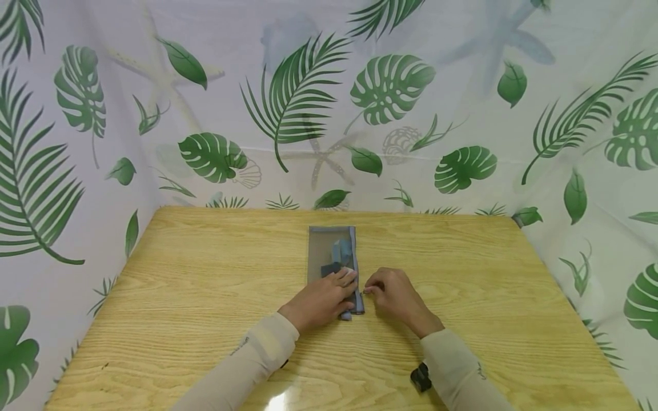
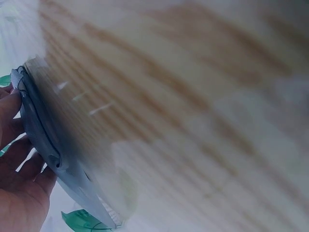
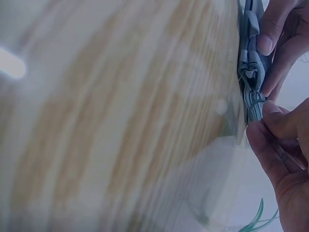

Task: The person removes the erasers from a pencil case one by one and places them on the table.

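A flat, see-through grey pouch [image 1: 321, 240] with blue-grey trim lies on the table. Inside it show a light blue item [image 1: 341, 251] and a dark item [image 1: 330, 268]. My left hand [image 1: 324, 298] rests on its near part, fingers spread and pressing from above; in the left wrist view those fingers [image 2: 31, 166] touch the fabric. At the right edge, my right hand [image 1: 398, 294] pinches a small zipper pull, mostly hidden by thumb and forefinger. The right wrist view has these fingertips close against the folded edge [image 3: 255, 99], beside the left hand [image 3: 282, 34].
The wooden table [image 1: 205, 251] extends around the pouch. Behind and at both sides hangs a white leaf-print cloth [image 1: 308, 177]. A small black device [image 1: 421, 378] sits by the right wrist.
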A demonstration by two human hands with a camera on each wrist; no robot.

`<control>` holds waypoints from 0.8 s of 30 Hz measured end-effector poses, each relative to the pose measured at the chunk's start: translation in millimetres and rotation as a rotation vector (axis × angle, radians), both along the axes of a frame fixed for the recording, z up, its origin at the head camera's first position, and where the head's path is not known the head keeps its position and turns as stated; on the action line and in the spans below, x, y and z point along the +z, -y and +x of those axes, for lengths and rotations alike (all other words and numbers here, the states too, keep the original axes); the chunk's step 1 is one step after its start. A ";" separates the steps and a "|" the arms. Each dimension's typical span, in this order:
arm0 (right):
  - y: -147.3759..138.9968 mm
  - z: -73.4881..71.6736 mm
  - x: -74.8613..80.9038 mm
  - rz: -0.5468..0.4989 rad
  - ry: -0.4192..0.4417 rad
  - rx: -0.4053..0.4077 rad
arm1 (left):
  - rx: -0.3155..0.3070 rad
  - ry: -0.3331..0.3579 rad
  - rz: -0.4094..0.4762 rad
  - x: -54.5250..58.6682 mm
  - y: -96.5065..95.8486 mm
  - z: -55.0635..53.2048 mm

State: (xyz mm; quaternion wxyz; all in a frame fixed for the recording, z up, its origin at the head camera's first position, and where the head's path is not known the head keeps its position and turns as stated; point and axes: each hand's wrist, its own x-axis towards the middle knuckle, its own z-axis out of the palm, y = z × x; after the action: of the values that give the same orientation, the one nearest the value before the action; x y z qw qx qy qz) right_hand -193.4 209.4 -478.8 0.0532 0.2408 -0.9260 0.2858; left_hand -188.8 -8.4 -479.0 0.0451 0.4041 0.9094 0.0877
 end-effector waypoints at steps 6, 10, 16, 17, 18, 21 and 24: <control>0.8 -2.5 -0.3 -0.007 0.010 -0.021 | -0.002 -0.010 0.002 -1.6 -0.3 -1.0; 1.2 -3.5 0.2 -0.012 0.025 -0.033 | 0.000 -0.002 0.012 -2.2 -0.6 -1.5; 2.3 -5.1 -0.3 -0.014 0.012 -0.045 | 0.004 0.005 0.020 -1.7 -0.5 -1.5; 2.6 -5.4 -0.4 -0.014 0.008 -0.048 | 0.006 0.006 0.020 -1.8 -0.5 -1.4; 2.9 -5.6 -0.3 -0.015 0.001 -0.049 | 0.008 0.010 0.021 -1.7 -0.5 -1.1; 3.4 -6.8 -0.6 -0.014 -0.006 -0.056 | 0.013 0.015 0.017 -1.9 -0.7 -0.8; 4.0 -8.2 -0.9 -0.013 -0.003 -0.066 | 0.016 0.020 0.014 -2.1 -1.0 -0.8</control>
State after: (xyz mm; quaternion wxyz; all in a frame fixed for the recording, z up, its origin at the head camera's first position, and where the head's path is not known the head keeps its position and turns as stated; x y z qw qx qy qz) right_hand -201.6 205.4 -479.7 0.0655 0.2102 -0.9314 0.2897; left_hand -189.6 -7.4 -481.1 0.0508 0.3964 0.9114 0.0982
